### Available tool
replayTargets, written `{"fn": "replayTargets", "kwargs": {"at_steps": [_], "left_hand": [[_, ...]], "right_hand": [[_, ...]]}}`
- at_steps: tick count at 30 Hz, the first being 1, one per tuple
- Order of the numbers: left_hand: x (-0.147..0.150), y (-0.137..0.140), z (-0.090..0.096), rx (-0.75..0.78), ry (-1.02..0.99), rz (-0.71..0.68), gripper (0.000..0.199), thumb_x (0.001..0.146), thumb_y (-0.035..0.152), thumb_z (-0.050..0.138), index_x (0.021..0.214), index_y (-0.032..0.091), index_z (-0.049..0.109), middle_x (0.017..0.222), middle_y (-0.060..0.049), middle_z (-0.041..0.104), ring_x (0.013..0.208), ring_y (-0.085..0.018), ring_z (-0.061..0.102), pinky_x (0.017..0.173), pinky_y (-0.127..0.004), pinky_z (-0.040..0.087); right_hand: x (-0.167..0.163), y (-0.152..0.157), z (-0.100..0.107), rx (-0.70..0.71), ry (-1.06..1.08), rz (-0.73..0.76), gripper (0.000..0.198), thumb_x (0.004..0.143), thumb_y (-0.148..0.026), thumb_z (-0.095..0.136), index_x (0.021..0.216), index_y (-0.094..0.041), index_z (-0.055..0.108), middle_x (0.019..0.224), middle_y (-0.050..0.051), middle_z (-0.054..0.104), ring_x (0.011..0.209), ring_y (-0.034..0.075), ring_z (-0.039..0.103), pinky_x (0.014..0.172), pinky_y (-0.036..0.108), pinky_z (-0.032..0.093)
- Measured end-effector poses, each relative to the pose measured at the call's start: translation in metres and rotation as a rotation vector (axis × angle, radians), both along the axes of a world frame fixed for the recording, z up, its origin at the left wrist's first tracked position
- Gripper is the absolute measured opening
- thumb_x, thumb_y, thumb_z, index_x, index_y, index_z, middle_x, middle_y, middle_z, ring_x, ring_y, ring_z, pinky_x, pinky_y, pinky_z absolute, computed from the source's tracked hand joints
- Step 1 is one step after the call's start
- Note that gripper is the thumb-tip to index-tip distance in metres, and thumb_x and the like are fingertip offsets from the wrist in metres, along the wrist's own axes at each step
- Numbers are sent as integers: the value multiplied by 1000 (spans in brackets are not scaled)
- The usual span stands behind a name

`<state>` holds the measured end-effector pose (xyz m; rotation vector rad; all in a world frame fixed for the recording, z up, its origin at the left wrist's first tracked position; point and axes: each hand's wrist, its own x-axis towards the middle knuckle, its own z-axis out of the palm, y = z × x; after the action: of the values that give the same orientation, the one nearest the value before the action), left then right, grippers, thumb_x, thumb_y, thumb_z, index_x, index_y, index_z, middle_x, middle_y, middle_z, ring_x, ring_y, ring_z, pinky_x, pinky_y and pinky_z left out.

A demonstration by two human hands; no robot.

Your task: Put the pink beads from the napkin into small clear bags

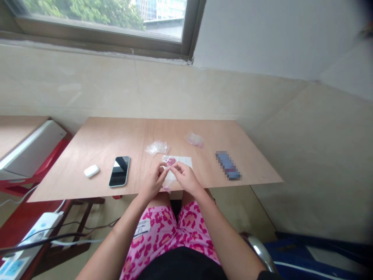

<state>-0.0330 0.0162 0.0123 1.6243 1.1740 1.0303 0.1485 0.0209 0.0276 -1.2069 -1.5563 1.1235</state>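
Over a white sheet (pixel 186 160) near the table's front edge, my left hand (pixel 154 179) and my right hand (pixel 184 177) meet fingertip to fingertip. Both are closed in a pinch, and whatever lies between the fingers is too small to make out. Just beyond the fingertips, a cluster of small pink beads (pixel 171 161) rests on the sheet. Behind my left hand lies a heap of clear plastic bags (pixel 157 147). Farther back to the right is another clear bag (pixel 195 139) with some pink in it. My hands partly cover the sheet.
On the left of the wooden table (pixel 136 130) lie a phone (pixel 119 171) and a white earbud case (pixel 91 171). A blurred-out dark object (pixel 229 166) sits on the right. Below left, a power strip (pixel 35 241) with cables rests on a red stool (pixel 20 221).
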Motion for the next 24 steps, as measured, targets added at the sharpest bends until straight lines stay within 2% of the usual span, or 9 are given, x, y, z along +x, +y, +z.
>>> {"fn": "replayTargets", "kwargs": {"at_steps": [3, 5, 8, 10, 13, 15, 18, 21, 24], "left_hand": [[-3, 2, 1, -43, 14, -31, 31, 98, 48, 66, 116, 22, 61, 63, 9, 41, 56, -14, 45, 56, -25, 36], [-2, 2, 3, -87, 4, -63, 32, 95, 50, 68, 109, 21, 66, 67, 6, 48, 60, -14, 49, 57, -26, 38], [7, 2, 2, -136, -120, -53, 34, 93, 53, 71, 100, 21, 64, 85, -1, 64, 72, -17, 60, 65, -29, 48], [15, 0, -3, -172, -230, -35, 36, 91, 53, 73, 103, 21, 61, 94, -4, 66, 78, -18, 64, 70, -31, 53], [27, -3, -15, -243, -306, -6, 44, 90, 57, 72, 110, 23, 55, 89, -2, 64, 72, -18, 64, 64, -31, 54], [33, -6, -21, -265, -318, 18, 45, 91, 58, 71, 112, 23, 53, 82, 0, 61, 65, -16, 61, 59, -29, 52], [39, -10, -24, -275, -346, 42, 43, 92, 57, 70, 110, 23, 51, 69, 5, 56, 57, -13, 55, 52, -24, 44], [43, -13, -23, -289, -353, 87, 43, 92, 57, 69, 107, 22, 49, 60, 8, 52, 50, -11, 47, 48, -20, 35], [46, -15, -23, -318, -360, 120, 45, 91, 58, 69, 107, 21, 48, 57, 9, 52, 47, -10, 46, 46, -19, 34]], "right_hand": [[10, 4, -3, -38, 99, -114, 36, 98, -56, 60, 90, -22, 65, 69, -2, 58, 58, 15, 53, 53, 25, 45], [17, 8, -4, -83, 178, -160, 39, 95, -61, 61, 88, -22, 62, 64, -4, 52, 52, 13, 50, 49, 24, 44], [22, 12, -5, -164, 266, -141, 43, 91, -64, 64, 86, -22, 58, 72, -1, 60, 57, 14, 58, 49, 24, 48], [21, 12, -8, -255, 321, -95, 43, 90, -64, 64, 92, -22, 57, 83, 2, 67, 60, 15, 64, 48, 24, 50], [17, 10, -15, -333, 337, -79, 45, 88, -63, 65, 107, -23, 57, 88, 3, 70, 59, 17, 66, 44, 24, 49], [14, 8, -19, -316, 266, -77, 43, 90, -60, 64, 112, -23, 59, 84, 1, 68, 54, 15, 61, 42, 23, 46], [9, 3, -22, -209, 125, -94, 32, 95, -53, 63, 107, -23, 64, 78, -1, 66, 51, 13, 57, 45, 24, 45], [3, -2, -21, -44, 43, -158, 22, 97, -43, 62, 97, -22, 66, 81, 1, 69, 68, 17, 65, 62, 27, 50], [-1, -3, -21, 22, 19, -188, 19, 99, -38, 60, 96, -21, 66, 83, 1, 69, 75, 18, 66, 68, 27, 49]]}}
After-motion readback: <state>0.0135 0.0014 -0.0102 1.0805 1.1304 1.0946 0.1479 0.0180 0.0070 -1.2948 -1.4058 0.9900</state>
